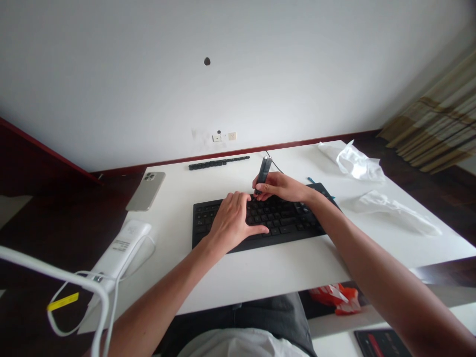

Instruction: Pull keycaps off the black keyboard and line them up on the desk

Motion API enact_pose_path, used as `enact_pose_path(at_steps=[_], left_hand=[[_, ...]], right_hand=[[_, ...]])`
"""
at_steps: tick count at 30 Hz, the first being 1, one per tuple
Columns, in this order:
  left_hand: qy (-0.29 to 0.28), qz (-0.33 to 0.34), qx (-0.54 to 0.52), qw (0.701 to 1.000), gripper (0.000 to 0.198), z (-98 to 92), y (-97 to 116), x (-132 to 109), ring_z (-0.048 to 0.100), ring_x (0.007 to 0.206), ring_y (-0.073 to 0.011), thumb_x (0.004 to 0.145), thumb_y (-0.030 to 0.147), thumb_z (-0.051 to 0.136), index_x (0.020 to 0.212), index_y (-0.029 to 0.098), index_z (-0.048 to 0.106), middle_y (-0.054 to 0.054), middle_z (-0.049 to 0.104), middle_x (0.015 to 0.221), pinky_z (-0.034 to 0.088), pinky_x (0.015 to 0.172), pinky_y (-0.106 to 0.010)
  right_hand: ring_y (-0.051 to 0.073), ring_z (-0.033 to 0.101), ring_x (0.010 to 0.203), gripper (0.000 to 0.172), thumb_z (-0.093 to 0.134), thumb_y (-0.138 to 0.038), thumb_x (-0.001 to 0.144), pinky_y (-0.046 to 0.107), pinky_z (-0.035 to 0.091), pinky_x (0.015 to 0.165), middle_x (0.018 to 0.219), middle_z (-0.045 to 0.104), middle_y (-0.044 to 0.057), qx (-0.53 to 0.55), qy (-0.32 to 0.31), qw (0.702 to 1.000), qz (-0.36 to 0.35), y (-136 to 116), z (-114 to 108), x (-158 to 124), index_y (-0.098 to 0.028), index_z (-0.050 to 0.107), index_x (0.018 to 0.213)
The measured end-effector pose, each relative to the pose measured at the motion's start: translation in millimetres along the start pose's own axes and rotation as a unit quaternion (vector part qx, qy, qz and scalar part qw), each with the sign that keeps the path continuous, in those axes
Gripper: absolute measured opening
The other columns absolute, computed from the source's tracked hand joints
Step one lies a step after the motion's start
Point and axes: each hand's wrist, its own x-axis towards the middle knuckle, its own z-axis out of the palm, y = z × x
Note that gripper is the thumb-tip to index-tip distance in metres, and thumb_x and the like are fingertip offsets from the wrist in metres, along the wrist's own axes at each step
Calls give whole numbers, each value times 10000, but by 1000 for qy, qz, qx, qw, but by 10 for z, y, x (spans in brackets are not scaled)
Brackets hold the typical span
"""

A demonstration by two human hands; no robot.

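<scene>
Head view: I judge my left hand (232,220), spread flat on the keyboard (260,218), should brace it firmly while my right hand (281,187) pinches the tool (264,171) upright over its far edge.

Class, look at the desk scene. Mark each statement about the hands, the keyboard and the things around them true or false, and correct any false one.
1. The left hand lies flat on the black keyboard. True.
2. The right hand is empty. False: it has a dark pen-like tool in its grip, tip down at the keys.
3. A phone lies left of the keyboard on the white table. True.
4. The keyboard is white. False: it is black.
5. Crumpled white plastic lies on the left side of the table. False: it lies on the right.
</scene>
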Motion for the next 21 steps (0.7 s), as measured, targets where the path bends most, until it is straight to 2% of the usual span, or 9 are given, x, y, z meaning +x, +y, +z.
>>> enact_pose_path(at_steps=[5, 7, 12, 15, 18, 21], left_hand=[[-27, -18, 28, 999, 667, -35, -34, 12, 585, 1106, -306, 764, 637, 849, 1216, 210, 608, -82, 617, 1147, 507, 1006, -485], [-31, -19, 23, 999, 648, -37, -26, 16, 583, 1110, -302, 770, 619, 854, 1211, 202, 624, -85, 619, 1147, 504, 1012, -479], [-30, -15, 29, 999, 618, -33, -10, 29, 591, 1076, -302, 749, 616, 870, 1117, 182, 629, -83, 637, 1066, 512, 979, -465], [-30, -9, 36, 999, 579, -29, -9, 37, 592, 1028, -300, 756, 619, 864, 1054, 186, 623, -69, 644, 992, 517, 948, -465], [-26, -7, 38, 999, 576, -21, -12, 39, 594, 1007, -301, 753, 626, 863, 1048, 188, 632, -69, 654, 977, 520, 949, -470], [-18, -6, 31, 999, 619, -8, -25, 35, 601, 1024, -311, 741, 618, 877, 1115, 184, 643, -81, 681, 1016, 517, 982, -485]], right_hand=[[200, 712, 762, 297, 753, -483, 895, 331, 589, 708, 790, 747, 29, -104, -31, 993, -44, -106, 1, -51, -198, 770, 978], [190, 685, 739, 269, 730, -466, 911, 310, 546, 672, 766, 733, 19, -152, -25, 986, -60, -153, 26, -73, -206, 785, 950], [182, 655, 731, 301, 698, -508, 927, 297, 483, 653, 816, 766, 12, -227, -17, 971, -77, -215, 93, -109, -233, 819, 940], [169, 617, 682, 323, 698, -535, 920, 294, 448, 622, 757, 744, -1, -243, -10, 967, -69, -204, 146, -98, -236, 820, 903], [152, 527, 609, 377, 696, -564, 915, 296, 385, 562, 641, 645, -13, -250, 19, 965, -81, -154, 258, -55, -220, 758, 773], [140, 456, 586, 469, 659, -576, 944, 307, 365, 580, 596, 552, -23, -256, 61, 959, -105, -71, 413, 0, -212, 621, 652]])
